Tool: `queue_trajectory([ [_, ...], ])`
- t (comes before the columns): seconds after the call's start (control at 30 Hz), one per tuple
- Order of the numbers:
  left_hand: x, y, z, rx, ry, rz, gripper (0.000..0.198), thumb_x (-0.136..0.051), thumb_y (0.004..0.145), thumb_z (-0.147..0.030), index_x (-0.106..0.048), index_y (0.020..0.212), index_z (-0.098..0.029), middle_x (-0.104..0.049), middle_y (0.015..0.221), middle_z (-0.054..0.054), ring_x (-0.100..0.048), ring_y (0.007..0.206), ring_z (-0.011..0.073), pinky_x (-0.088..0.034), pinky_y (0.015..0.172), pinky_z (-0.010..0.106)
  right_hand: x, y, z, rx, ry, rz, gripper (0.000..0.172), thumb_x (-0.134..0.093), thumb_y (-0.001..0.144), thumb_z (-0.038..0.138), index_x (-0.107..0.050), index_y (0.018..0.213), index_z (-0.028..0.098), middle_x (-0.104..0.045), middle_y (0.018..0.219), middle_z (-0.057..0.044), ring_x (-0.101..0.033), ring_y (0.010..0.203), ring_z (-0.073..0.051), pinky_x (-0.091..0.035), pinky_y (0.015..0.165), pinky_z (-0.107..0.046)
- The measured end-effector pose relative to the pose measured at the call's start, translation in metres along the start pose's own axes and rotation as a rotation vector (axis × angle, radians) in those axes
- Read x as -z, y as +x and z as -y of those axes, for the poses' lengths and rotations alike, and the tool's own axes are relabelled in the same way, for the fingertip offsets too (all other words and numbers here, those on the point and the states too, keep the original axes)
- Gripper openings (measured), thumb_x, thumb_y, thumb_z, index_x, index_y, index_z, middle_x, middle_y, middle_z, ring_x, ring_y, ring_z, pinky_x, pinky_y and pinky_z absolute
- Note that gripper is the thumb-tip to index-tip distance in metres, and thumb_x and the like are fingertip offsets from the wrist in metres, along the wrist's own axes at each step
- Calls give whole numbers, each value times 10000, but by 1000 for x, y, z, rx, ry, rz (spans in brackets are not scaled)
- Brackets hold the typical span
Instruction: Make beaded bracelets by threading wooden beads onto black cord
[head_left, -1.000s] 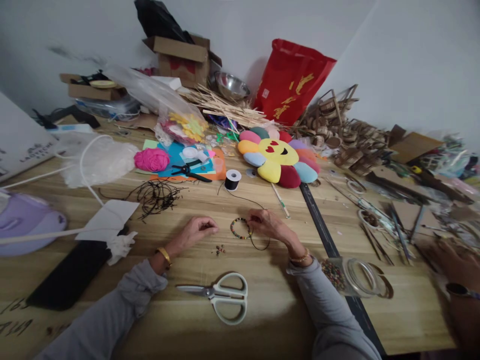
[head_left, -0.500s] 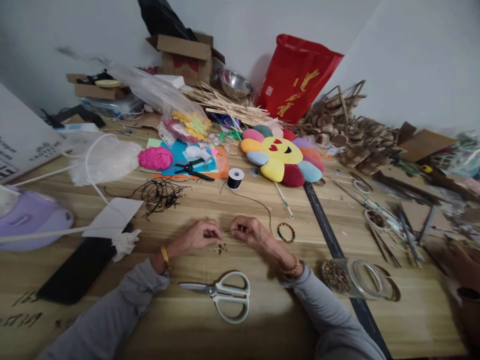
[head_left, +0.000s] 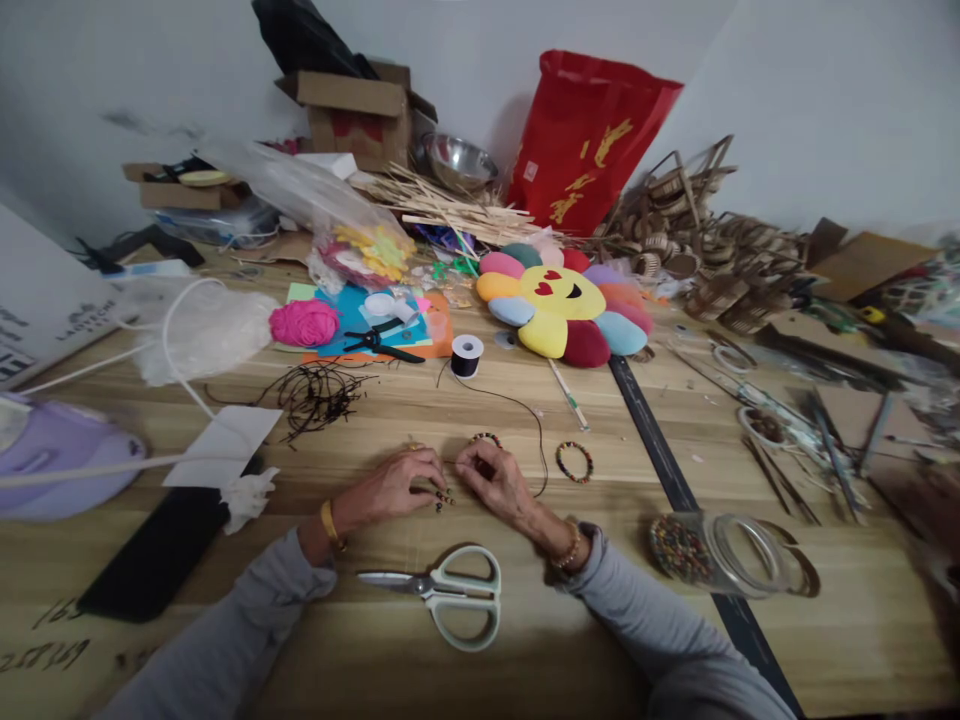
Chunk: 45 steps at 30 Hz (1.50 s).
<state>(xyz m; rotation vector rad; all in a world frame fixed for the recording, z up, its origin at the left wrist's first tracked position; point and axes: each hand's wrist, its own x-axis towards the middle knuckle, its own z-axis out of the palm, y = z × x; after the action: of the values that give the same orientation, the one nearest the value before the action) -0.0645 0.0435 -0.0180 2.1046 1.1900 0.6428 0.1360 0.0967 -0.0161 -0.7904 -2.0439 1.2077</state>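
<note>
My right hand (head_left: pixel 497 483) is closed in a pinch on a dark cord, and a short curve of strung beads (head_left: pixel 487 438) shows just behind its fingers. My left hand (head_left: pixel 397 483) is bent over a small group of loose beads (head_left: pixel 445 498), thumb and forefinger a little apart at their edge. Whether a bead touches its fingertips is too small to tell. Scissors with pale handles (head_left: pixel 465 598) lie in front of both hands. To the right rests a finished-looking beaded bracelet (head_left: pixel 574 462). A spool of black cord (head_left: pixel 466 357) stands beyond the hands.
A clear container of mixed beads (head_left: pixel 681 548) sits at right, its round lid beside it. At left lie a black phone-like slab (head_left: pixel 154 550), white paper (head_left: pixel 223 447) and tangled black cord (head_left: pixel 322 398). Pliers (head_left: pixel 382 343), pink yarn (head_left: pixel 304 323) and a flower cushion (head_left: pixel 562 300) are farther back.
My left hand has left the cord by my right fingers and lowered to the loose beads. The strung beads now show behind my right hand. The view has shifted slightly.
</note>
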Motion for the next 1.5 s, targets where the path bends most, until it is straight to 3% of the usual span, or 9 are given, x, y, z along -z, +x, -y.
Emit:
queue_trajectory([
  [0.2,1,1,-3,10,7,9,90,-630,798,-162,-713,800,-196,-652,864,36,-598,850,167,-439,836,298,0,1,-3,17,14,12,168,-544,862,297,-587,777,159,-563,693,-15,-508,632,-125,-423,587,-236],
  [0.33,2,1,-4,40,-38,-28,101,-616,804,-167,-701,751,-180,-662,812,37,-601,822,165,-446,806,288,0,-1,-2,103,-71,18,165,-520,884,272,-586,782,161,-568,715,-25,-505,651,-130,-411,604,-242],
  [0.53,10,2,-6,320,-393,-183,162,-634,777,-277,-671,783,-120,-690,775,54,-621,735,168,-485,699,277,-2,-1,0,220,-191,4,157,-477,909,241,-567,802,170,-558,715,-35,-494,643,-143,-401,604,-256],
  [0.73,11,3,-4,420,-619,-242,188,-724,684,-291,-670,750,-124,-715,737,41,-642,724,173,-501,730,299,-2,-1,0,290,-260,-12,161,-464,907,223,-556,784,174,-542,682,-26,-482,613,-138,-379,579,-249],
  [1.07,8,3,5,421,-651,-243,205,-742,664,-285,-688,771,-118,-730,761,48,-653,721,171,-506,728,295,-4,-1,-3,382,-300,-27,123,-479,886,187,-543,782,178,-578,697,-35,-511,630,-136,-385,574,-238],
  [1.5,4,3,6,404,-658,-254,235,-761,652,-314,-692,752,-114,-721,729,49,-641,686,159,-501,663,265,-4,0,-2,383,-303,13,113,-479,882,182,-539,786,189,-593,708,-42,-527,643,-151,-391,588,-253],
])
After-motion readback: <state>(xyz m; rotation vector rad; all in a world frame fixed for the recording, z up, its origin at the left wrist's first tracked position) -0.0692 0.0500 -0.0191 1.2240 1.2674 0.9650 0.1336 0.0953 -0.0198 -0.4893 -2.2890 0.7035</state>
